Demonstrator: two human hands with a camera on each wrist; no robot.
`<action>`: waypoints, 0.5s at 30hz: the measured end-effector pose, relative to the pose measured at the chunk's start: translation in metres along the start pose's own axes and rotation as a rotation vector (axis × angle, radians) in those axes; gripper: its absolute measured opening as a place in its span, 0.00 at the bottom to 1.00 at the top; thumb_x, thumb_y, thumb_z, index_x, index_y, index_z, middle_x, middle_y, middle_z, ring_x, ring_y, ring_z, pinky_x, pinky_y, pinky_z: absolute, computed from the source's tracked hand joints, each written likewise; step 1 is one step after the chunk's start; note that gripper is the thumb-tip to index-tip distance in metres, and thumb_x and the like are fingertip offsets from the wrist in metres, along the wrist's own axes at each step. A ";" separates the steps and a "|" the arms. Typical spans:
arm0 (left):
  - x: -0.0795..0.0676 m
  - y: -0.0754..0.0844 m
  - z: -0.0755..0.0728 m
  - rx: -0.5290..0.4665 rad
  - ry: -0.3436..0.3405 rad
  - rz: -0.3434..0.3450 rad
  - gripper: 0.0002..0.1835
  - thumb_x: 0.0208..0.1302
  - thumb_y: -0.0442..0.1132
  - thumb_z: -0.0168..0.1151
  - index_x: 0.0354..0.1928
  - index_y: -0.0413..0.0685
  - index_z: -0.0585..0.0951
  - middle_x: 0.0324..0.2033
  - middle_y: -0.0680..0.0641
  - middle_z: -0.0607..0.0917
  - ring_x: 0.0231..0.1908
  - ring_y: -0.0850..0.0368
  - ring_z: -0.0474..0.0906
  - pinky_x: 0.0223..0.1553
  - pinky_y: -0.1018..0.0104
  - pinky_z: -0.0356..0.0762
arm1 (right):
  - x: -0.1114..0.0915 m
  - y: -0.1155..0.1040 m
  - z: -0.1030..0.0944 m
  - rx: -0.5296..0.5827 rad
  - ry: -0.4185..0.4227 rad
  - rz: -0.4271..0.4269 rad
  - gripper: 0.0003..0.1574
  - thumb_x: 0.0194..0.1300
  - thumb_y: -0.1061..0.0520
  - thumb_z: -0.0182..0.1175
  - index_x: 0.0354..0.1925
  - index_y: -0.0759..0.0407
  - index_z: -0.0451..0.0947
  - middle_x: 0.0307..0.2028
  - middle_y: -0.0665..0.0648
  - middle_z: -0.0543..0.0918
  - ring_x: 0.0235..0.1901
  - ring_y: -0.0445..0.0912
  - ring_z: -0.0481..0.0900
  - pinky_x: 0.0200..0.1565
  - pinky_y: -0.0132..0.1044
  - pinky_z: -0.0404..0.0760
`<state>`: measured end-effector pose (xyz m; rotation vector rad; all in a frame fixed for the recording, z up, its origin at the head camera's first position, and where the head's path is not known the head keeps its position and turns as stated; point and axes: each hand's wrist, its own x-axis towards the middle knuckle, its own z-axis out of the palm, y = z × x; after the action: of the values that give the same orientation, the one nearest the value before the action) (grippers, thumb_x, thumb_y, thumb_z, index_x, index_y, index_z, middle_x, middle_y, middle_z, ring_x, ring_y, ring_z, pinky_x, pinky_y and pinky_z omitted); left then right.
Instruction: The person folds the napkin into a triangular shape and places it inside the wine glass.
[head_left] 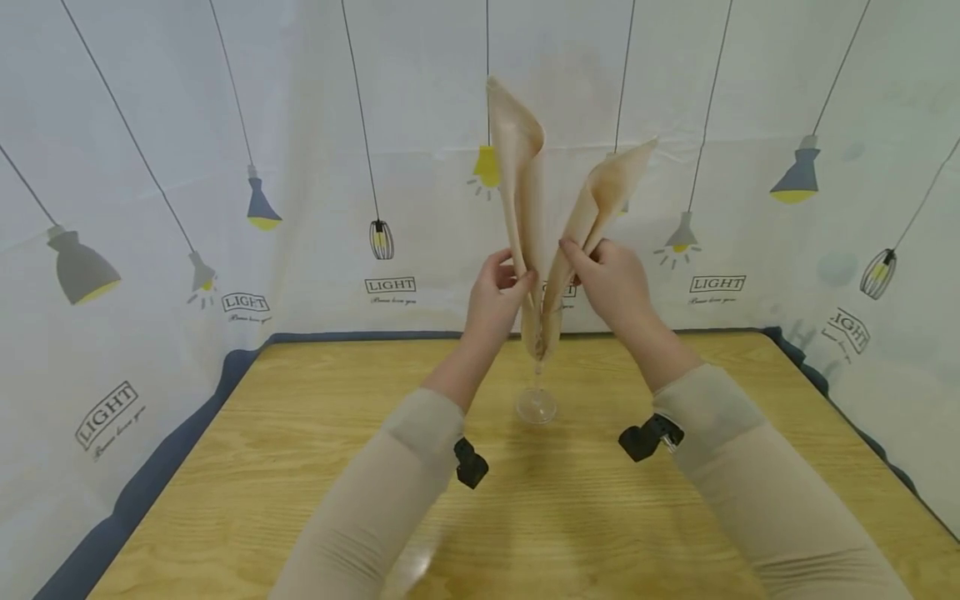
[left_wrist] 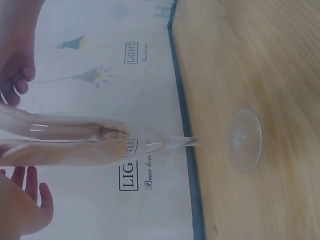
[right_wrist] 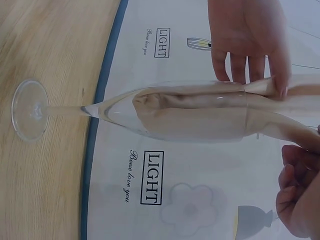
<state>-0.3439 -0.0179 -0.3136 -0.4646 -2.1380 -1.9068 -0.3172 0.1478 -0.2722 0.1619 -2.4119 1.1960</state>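
A beige cloth napkin (head_left: 528, 192), rolled into two upright points that spread apart, stands with its folded bottom inside a clear champagne flute (right_wrist: 200, 135). The flute's round foot (head_left: 537, 407) is on the wooden table. My left hand (head_left: 497, 296) holds the left roll near the rim, thumb in front and fingers behind. Higher up on the right roll, my right hand (head_left: 613, 279) pinches the cloth between thumb and curled fingers. In the left wrist view the napkin's lower end (left_wrist: 107, 142) shows through the glass, above the tapering bottom of the bowl.
The wooden table (head_left: 337, 433) reaches to a dark blue edging at the back and sides. Behind it hangs a white curtain (head_left: 427, 100) printed with lamps and lettering. A small black camera mount (head_left: 471, 463) is strapped at the left wrist, another (head_left: 647, 437) at the right.
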 end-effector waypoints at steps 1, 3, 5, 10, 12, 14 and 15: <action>0.000 0.000 -0.001 0.000 0.008 0.002 0.24 0.69 0.41 0.61 0.64 0.49 0.71 0.48 0.46 0.81 0.48 0.54 0.77 0.50 0.58 0.76 | 0.000 0.001 -0.001 0.009 0.013 0.000 0.37 0.69 0.29 0.48 0.32 0.61 0.79 0.26 0.57 0.82 0.22 0.48 0.72 0.24 0.40 0.68; 0.000 0.001 -0.004 0.001 0.029 0.008 0.21 0.70 0.41 0.59 0.62 0.47 0.73 0.48 0.45 0.82 0.47 0.53 0.78 0.51 0.58 0.75 | -0.001 0.001 -0.003 0.026 0.041 -0.001 0.37 0.69 0.30 0.48 0.30 0.61 0.79 0.24 0.57 0.81 0.19 0.47 0.68 0.21 0.39 0.65; 0.001 0.001 -0.006 0.008 0.054 0.019 0.18 0.71 0.41 0.58 0.59 0.44 0.76 0.47 0.44 0.83 0.46 0.52 0.78 0.51 0.57 0.74 | -0.002 0.002 -0.004 0.045 0.062 -0.004 0.36 0.70 0.31 0.48 0.27 0.60 0.78 0.23 0.57 0.81 0.17 0.46 0.65 0.20 0.38 0.63; 0.004 0.000 -0.011 0.022 0.105 0.026 0.16 0.71 0.42 0.56 0.52 0.39 0.81 0.40 0.42 0.85 0.40 0.52 0.81 0.49 0.57 0.74 | -0.004 0.008 -0.006 0.046 0.100 0.009 0.38 0.70 0.31 0.46 0.23 0.60 0.76 0.20 0.55 0.79 0.16 0.47 0.63 0.20 0.39 0.62; 0.004 0.000 -0.014 0.012 0.114 0.017 0.16 0.72 0.42 0.55 0.51 0.38 0.82 0.39 0.41 0.86 0.38 0.52 0.81 0.49 0.57 0.73 | -0.005 0.010 -0.007 0.039 0.099 0.023 0.39 0.71 0.31 0.45 0.22 0.61 0.76 0.19 0.53 0.78 0.16 0.47 0.63 0.20 0.40 0.61; 0.004 0.000 -0.016 -0.006 0.124 0.012 0.16 0.72 0.41 0.55 0.51 0.36 0.82 0.39 0.40 0.86 0.37 0.51 0.81 0.49 0.58 0.73 | -0.006 0.013 -0.009 0.029 0.094 0.033 0.39 0.71 0.32 0.44 0.23 0.62 0.76 0.18 0.52 0.77 0.15 0.46 0.62 0.19 0.40 0.61; 0.003 0.000 -0.017 -0.014 0.129 0.007 0.16 0.71 0.41 0.55 0.51 0.35 0.81 0.39 0.40 0.86 0.36 0.52 0.81 0.49 0.58 0.74 | -0.007 0.014 -0.009 0.027 0.093 0.034 0.39 0.71 0.32 0.44 0.22 0.62 0.76 0.18 0.51 0.77 0.14 0.45 0.62 0.19 0.40 0.61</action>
<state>-0.3475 -0.0350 -0.3106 -0.3409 -2.0406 -1.8941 -0.3124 0.1633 -0.2805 0.0715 -2.3276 1.2241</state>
